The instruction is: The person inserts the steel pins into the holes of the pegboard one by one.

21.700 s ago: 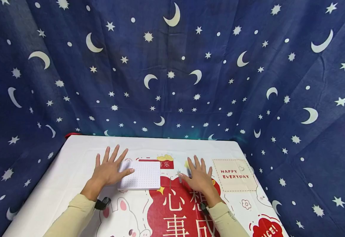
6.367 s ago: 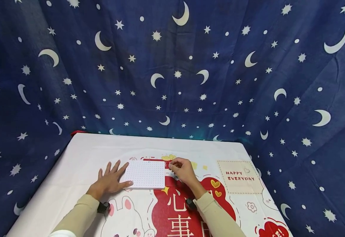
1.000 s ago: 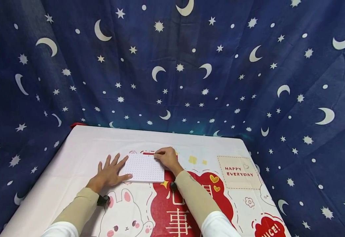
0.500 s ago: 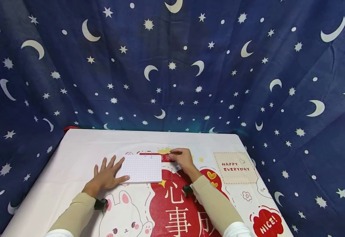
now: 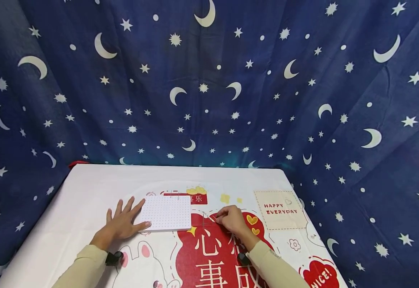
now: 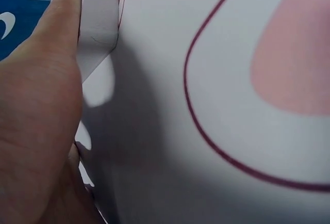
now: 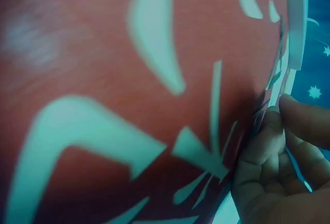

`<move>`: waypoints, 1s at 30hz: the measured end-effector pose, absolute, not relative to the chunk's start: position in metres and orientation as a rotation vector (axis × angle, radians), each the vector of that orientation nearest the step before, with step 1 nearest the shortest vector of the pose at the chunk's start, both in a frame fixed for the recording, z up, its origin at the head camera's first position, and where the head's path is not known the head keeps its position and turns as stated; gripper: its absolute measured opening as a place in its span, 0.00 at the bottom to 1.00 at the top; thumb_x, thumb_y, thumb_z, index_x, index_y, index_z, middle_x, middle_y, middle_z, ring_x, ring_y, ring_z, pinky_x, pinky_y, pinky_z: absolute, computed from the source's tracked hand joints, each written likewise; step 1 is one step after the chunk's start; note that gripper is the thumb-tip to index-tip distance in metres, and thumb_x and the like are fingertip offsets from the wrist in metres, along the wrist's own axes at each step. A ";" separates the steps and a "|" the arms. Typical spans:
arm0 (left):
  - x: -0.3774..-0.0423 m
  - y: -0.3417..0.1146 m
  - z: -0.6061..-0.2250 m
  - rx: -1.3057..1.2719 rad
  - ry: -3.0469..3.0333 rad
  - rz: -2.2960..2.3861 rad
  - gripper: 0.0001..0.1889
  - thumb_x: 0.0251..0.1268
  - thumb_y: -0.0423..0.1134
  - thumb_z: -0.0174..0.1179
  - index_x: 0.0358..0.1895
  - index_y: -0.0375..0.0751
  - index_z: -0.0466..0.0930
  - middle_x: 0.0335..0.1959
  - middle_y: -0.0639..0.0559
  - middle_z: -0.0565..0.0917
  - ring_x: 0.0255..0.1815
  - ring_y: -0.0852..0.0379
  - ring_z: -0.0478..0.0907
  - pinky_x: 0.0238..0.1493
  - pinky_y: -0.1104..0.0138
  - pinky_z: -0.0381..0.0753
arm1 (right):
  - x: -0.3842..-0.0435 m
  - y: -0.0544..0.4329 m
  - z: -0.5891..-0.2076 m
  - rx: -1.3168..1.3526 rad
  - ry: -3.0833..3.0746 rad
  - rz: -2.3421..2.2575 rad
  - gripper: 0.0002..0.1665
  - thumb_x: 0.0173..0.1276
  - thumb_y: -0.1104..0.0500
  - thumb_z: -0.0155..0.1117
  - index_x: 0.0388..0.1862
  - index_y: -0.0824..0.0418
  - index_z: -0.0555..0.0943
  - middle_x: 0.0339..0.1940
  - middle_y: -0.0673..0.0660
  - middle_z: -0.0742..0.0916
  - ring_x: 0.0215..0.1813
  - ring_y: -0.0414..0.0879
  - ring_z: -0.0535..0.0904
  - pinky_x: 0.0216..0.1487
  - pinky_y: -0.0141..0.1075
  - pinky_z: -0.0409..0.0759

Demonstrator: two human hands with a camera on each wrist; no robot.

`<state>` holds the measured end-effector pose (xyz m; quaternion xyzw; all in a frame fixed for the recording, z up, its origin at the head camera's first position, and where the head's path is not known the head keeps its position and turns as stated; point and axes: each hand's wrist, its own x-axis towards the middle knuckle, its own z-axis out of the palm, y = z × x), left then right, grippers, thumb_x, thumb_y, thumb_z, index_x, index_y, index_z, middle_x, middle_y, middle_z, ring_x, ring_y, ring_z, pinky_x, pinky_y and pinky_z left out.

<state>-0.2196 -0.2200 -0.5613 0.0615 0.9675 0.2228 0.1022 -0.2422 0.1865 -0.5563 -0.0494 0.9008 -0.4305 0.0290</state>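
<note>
A white board (image 5: 164, 214) dotted with a grid of small holes lies on the tablecloth. Two thin metal pins (image 5: 178, 195) stand up at its far edge. My left hand (image 5: 119, 226) rests at the board's left side, fingers spread and thumb on the near corner; the left wrist view shows the thumb against the board's side (image 6: 100, 20). To the right of the board, loose thin pins (image 5: 203, 220) lie on the red print. There my right hand (image 5: 232, 220) pinches thumb and forefinger together, a thin pin ending at the fingertips in the right wrist view.
The tablecloth (image 5: 97, 196) is white with red lettering, a rabbit drawing and a "HAPPY EVERYDAY" panel (image 5: 279, 211). A dark blue curtain (image 5: 209, 104) with moons and stars hangs behind and beside the table.
Long before, no pins stood at the board's far edge; later one did, now two. My right hand has left that edge and come down to the loose pins. My left hand stays at the board.
</note>
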 end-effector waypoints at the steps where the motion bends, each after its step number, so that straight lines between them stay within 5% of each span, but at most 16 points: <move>1: -0.219 -0.220 -0.563 0.183 2.860 0.658 0.53 0.62 0.74 0.60 0.83 0.48 0.55 0.85 0.28 0.47 0.82 0.15 0.33 0.72 0.20 0.29 | -0.239 0.187 -0.558 -0.163 2.791 -1.305 0.03 0.59 0.68 0.76 0.33 0.65 0.91 0.26 0.56 0.91 0.28 0.38 0.82 0.29 0.33 0.79; 15: -0.216 -0.219 -0.565 0.175 2.859 0.658 0.53 0.61 0.75 0.61 0.83 0.49 0.56 0.85 0.28 0.48 0.82 0.15 0.34 0.71 0.19 0.31 | -0.228 0.178 -0.571 -0.293 2.982 -0.927 0.16 0.64 0.65 0.73 0.19 0.56 0.78 0.18 0.46 0.76 0.25 0.38 0.69 0.29 0.31 0.69; 30: -0.215 -0.219 -0.564 0.166 2.861 0.661 0.53 0.60 0.75 0.62 0.83 0.48 0.57 0.84 0.27 0.48 0.81 0.14 0.34 0.70 0.18 0.30 | -0.230 0.176 -0.566 -0.300 2.926 -1.064 0.15 0.68 0.66 0.69 0.23 0.60 0.76 0.20 0.49 0.76 0.27 0.39 0.69 0.32 0.31 0.68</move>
